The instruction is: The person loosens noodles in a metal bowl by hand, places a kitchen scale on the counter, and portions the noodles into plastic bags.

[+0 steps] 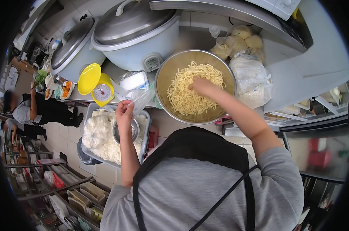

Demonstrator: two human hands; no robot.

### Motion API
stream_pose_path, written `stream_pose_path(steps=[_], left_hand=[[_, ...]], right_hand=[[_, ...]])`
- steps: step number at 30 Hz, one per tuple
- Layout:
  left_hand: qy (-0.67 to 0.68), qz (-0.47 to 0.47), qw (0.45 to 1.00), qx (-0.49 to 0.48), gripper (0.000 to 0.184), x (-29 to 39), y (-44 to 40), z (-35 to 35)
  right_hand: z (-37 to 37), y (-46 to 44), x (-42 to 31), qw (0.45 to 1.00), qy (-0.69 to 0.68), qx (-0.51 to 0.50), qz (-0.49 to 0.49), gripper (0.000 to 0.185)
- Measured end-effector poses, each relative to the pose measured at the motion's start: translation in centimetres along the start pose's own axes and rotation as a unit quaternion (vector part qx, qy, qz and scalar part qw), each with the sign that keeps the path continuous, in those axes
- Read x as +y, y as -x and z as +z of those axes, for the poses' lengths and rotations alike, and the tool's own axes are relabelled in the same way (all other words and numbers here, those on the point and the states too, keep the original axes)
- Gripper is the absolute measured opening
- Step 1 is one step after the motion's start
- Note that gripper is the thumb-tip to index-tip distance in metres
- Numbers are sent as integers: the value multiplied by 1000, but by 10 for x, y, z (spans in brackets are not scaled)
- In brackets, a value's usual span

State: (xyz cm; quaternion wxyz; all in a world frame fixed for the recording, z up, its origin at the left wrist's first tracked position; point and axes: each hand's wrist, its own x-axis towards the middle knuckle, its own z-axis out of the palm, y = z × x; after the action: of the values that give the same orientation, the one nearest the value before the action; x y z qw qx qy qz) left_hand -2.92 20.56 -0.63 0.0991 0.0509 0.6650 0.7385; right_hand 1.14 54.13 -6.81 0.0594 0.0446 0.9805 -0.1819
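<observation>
My left hand point(125, 111) pinches the edge of a clear plastic bag point(141, 99), held up beside the mixing bowl. My right hand point(200, 85) is in the large metal bowl point(163, 101), its fingers curled into a heap of pale yellow noodles point(184, 101); the fingertips are partly hidden there. Below my left hand stands a grey tub point(145, 148) of white rice point(109, 148). A tied bag of rice point(96, 132) and a small metal bowl point(135, 130) lie on the rice. My left forearm partly covers the small bowl.
Left of the bowl stands a yellow kitchen scale point(102, 92). Two big lidded rice cookers point(134, 48) line the back. Bagged noodles point(240, 42) and a white plastic bag point(253, 81) lie to the right. Another person point(26, 111) stands at the far left.
</observation>
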Motion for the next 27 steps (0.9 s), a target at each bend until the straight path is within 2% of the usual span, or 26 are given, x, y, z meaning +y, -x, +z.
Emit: stream_pose_path(steps=[2, 4, 5, 7, 9, 10, 12, 13, 14, 18, 20, 21, 22, 24, 25, 27], left_hand=[[2, 2, 1000, -1, 8, -1, 0, -2], [5, 5, 1000, 4, 8, 1, 1, -4], [6, 7, 1000, 9, 8, 3, 3, -4], [7, 8, 1000, 13, 8, 3, 4, -5], [-4, 5, 1000, 25, 8, 0, 3, -8], [-5, 4, 1000, 24, 8, -1, 4, -8], [-4, 6, 1000, 25, 8, -1, 4, -8], [-5, 5, 1000, 23, 8, 0, 4, -7], [-1, 3, 1000, 20, 8, 2, 4, -5], [2, 9, 1000, 12, 8, 5, 3, 2], [2, 9, 1000, 2, 9, 3, 0, -1], [2, 8, 1000, -7, 9, 2, -1, -2], [3, 6, 1000, -5, 9, 1, 0, -2], [6, 1, 1000, 9, 9, 0, 0, -5], [6, -1, 1000, 12, 9, 1, 0, -5], [0, 3, 1000, 16, 8, 1, 1, -5]], right_hand=[[6, 0, -1, 999, -5, 44, 26, 32], [-24, -4, 10, 997, -35, 60, -23, 31], [-44, -7, 8, 993, -94, 58, -27, 32], [-96, -4, -6, 995, -32, 88, 32, 29], [-163, 22, -40, 981, -100, 159, -56, 23], [-189, 32, -52, 979, -42, 184, -76, 19], [-225, 49, -67, 971, -38, 213, -100, 18], [-236, 52, -70, 946, -103, 275, -141, 19], [-240, 52, -70, 910, -166, 334, -180, 20], [-220, 40, -58, 923, -156, 279, -212, 23], [-216, 40, -60, 953, -122, 228, -160, 24], [-217, 45, -62, 943, -203, 238, -111, 24], [-213, 45, -58, 944, -203, 234, -111, 24], [-193, 43, -38, 879, -280, 340, -183, 23], [-174, 40, -22, 880, -281, 337, -183, 23], [-132, 34, 13, 922, -17, 281, -266, 26]])
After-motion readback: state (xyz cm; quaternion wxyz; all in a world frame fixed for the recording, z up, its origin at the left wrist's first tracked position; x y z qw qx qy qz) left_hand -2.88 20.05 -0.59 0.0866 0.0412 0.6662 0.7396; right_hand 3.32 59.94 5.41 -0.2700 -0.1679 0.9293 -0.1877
